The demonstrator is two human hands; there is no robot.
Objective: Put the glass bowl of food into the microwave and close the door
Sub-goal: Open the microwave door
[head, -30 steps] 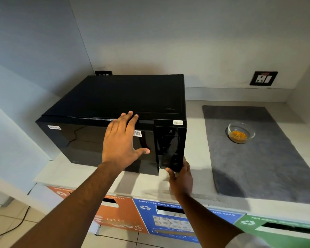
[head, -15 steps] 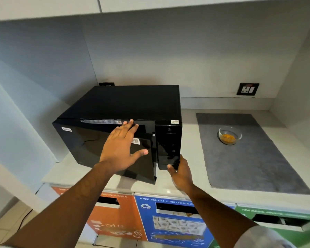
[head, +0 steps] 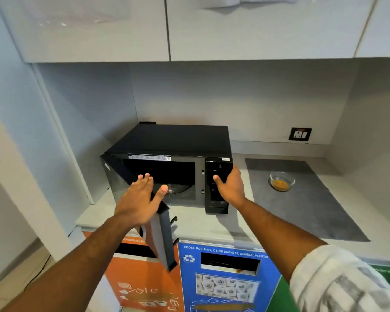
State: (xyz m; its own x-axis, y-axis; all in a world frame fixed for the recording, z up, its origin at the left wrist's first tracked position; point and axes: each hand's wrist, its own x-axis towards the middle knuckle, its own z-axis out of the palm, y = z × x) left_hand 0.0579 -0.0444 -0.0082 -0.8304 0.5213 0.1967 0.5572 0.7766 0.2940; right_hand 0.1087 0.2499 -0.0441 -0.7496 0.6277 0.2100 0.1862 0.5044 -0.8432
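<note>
The black microwave (head: pixel 171 140) stands on the counter's left part with its door (head: pixel 162 239) swung wide open toward me. Inside, the glass turntable (head: pixel 178 190) shows and the cavity holds nothing else. My left hand (head: pixel 137 203) straddles the door's top edge, fingers on the outer face and thumb on the inner side. My right hand (head: pixel 231 188) clasps the microwave's right front corner at the control panel. The small glass bowl (head: pixel 282 181) with orange-yellow food sits on a grey mat (head: pixel 302 210), to the right of the microwave and apart from both hands.
The pale counter (head: pixel 203 226) ends just in front of the microwave. Below it stand orange (head: pixel 140 278), blue (head: pixel 225 278) and green (head: pixel 286 296) waste bins. White cabinets (head: pixel 257 28) hang overhead. A wall socket (head: pixel 300 134) sits behind the mat. Walls close in left and right.
The microwave door has swung from nearly closed to wide open with my left hand on it. My right hand rose from under the control panel to its right corner. The view pulled back.
</note>
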